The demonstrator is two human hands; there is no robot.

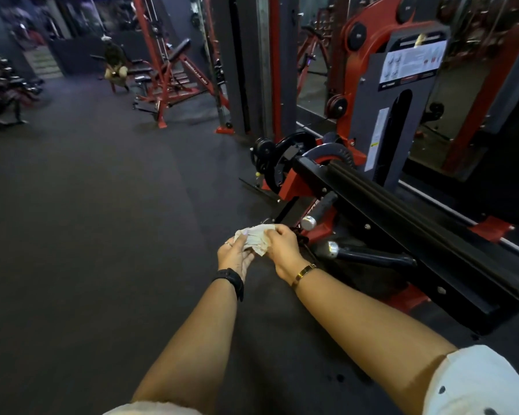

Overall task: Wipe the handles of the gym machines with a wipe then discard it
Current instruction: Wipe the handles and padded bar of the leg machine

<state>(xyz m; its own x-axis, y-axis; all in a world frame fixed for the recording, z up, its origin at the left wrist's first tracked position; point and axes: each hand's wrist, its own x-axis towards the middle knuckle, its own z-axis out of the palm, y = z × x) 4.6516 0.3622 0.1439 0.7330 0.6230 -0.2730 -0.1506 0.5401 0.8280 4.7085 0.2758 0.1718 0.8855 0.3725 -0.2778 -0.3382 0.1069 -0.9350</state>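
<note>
Head view: a crumpled pale wipe (256,239) is held between both hands above the dark rubber floor (102,205), just left of the machine's handles and apart from them. The wipe is bunched, and its longer side runs roughly left to right from one hand to the other, with a loose corner hanging down on the near side.

The left hand (235,256) is turned with its palm facing right and upward, and its fingers are curled round the left part of the wipe; a ring (228,244) is worn on one finger and a black watch (229,278) on the wrist. The right hand (283,250) is seen back-up, and the right part of the wipe is pinched by its bent fingers and thumb; a gold bracelet (304,272) is worn on that wrist. Both forearms are stretched forward from the near edge and converge at the wipe, with white sleeves (477,381) seen at the elbows.

On the red and black machine (402,205) to the right, two black grips are seen. The upper handle (321,209) is slanted, its chrome-capped end pointed near and left towards the hands. The lower handle (369,256) is laid nearly left to right, its chrome cap pointed left, close to the right hand.

Farther off, a red bench machine (168,73) and a dumbbell rack (3,91) are seen.
</note>
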